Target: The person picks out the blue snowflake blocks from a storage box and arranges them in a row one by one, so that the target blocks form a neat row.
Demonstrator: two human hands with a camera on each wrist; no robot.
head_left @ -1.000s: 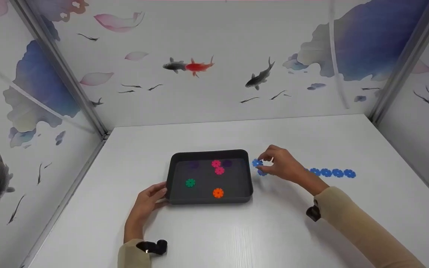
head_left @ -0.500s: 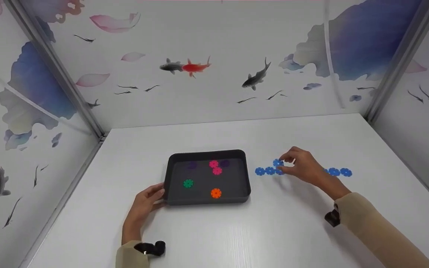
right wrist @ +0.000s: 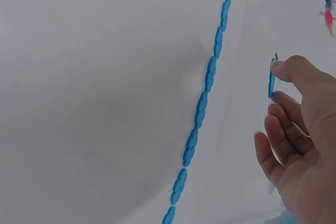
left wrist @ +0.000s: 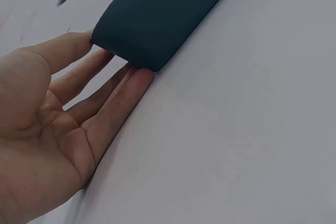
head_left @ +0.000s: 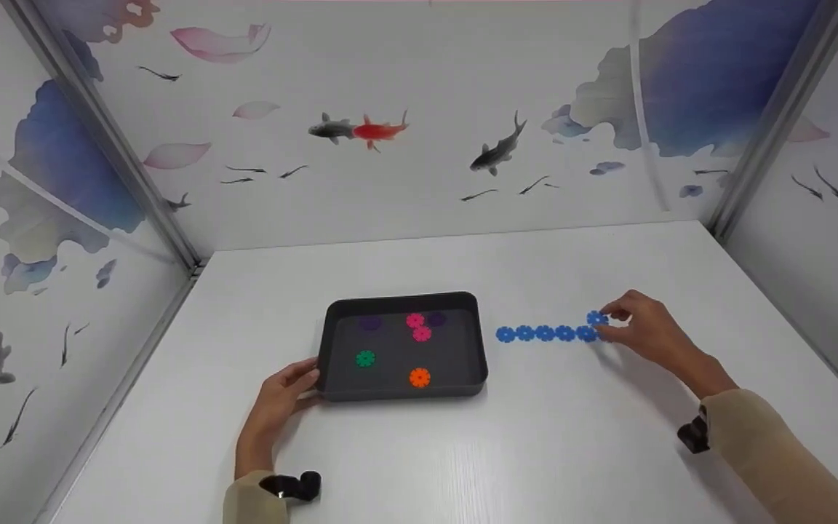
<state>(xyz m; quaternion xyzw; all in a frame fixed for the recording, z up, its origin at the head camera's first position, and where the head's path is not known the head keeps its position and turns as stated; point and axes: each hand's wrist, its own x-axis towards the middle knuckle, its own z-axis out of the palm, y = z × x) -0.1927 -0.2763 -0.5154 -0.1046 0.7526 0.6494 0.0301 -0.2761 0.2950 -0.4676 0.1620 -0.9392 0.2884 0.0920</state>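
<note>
My right hand [head_left: 644, 329] pinches a blue flower-shaped disc [head_left: 596, 318] between thumb and index finger, above a row of matching blue discs [head_left: 545, 333] on the table. In the right wrist view the pinched disc [right wrist: 271, 80] is seen edge-on, with the other fingers loosely bent below it. My left hand [head_left: 277, 400] is at the left end of a dark grey tray [head_left: 404, 396]. Up close in the left wrist view, that hand's fairly straight fingers and thumb [left wrist: 68, 51] touch the tray's end wall [left wrist: 152, 19].
Inside the tray lie two pink discs [head_left: 418, 327], a green disc [head_left: 366, 358], an orange disc [head_left: 420, 377] and two dark purple discs, one at the back left [head_left: 370, 322]. The white table [head_left: 419, 458] is bounded by printed panels at the back and sides.
My right hand has moved rightward along the row of blue discs, still pinching its disc, so more of the row's left part shows. The left hand stays at the tray.
</note>
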